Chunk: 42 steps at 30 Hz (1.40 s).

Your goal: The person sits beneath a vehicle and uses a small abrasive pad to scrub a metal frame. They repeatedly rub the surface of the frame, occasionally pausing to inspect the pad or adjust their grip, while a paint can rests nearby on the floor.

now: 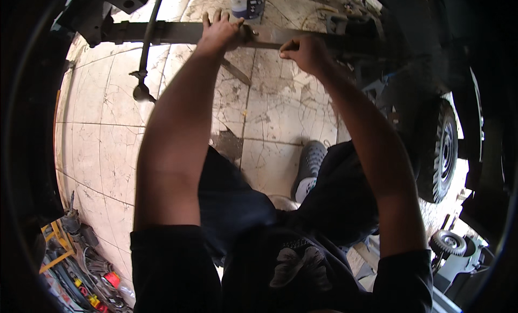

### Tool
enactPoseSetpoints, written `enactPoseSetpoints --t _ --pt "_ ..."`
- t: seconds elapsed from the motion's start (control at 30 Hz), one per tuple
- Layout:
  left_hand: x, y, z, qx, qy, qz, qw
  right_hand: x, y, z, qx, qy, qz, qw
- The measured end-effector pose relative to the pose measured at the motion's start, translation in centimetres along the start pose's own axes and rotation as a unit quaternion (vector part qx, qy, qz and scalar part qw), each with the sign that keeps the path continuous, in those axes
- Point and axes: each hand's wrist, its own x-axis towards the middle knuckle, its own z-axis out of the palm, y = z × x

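Observation:
A long dark metal beam (181,33) crosses in front of me, above the tiled floor. My left hand (221,33) lies over the beam with its fingers spread, next to a small round fitting on it. To the right, my right hand (305,53) is closed at the beam's near edge, thumb and fingertips pinched together. Whatever it may hold there is too small to make out. A flat strip (236,72) slants down from beneath my left wrist. Left of that hand, a dark rod (147,51) with a rounded end passes across the beam.
Behind the beam stands an open bucket (249,8). On my right is a large tyred wheel (445,151), with a smaller wheel (449,243) below it. Assorted parts and tools (89,272) are heaped at lower left, beside a yellow frame (58,243). Cracked tiles (102,143) cover the floor.

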Motion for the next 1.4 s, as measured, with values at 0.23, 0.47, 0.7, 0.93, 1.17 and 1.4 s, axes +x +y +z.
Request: enactPoseSetpoints --t 0.23,0.47,0.7,0.93,1.17,1.4 --pt "-4.6 2.8 -10.0 -0.184 -0.060 0.218 0.957 -8.1 -5.9 -13.5 0.048 -0.022 -0.072 0.996" --pt "-17.7 6.3 -25.1 -0.450 -0.051 0.134 0.882 -14.1 -10.9 -15.4 0.429 0.061 0.105 0.895" --pt "-22.7 6.8 -21.3 -0.616 0.117 0.135 0.767 -14.2 -14.4 -12.0 0.569 -0.086 0.090 0.813" --pt "-22.7 6.0 -19.6 -0.744 0.061 0.060 0.663 -14.0 -15.9 -11.1 0.532 -0.038 0.060 0.844" --pt "-21.5 6.3 -17.3 -0.775 0.072 -0.012 0.628 -12.9 -12.5 -9.3 0.447 -0.016 0.000 0.894" --pt "-19.9 6.8 -16.7 -0.683 0.099 0.045 0.723 -12.3 -12.4 -9.7 0.403 -0.020 0.007 0.915"
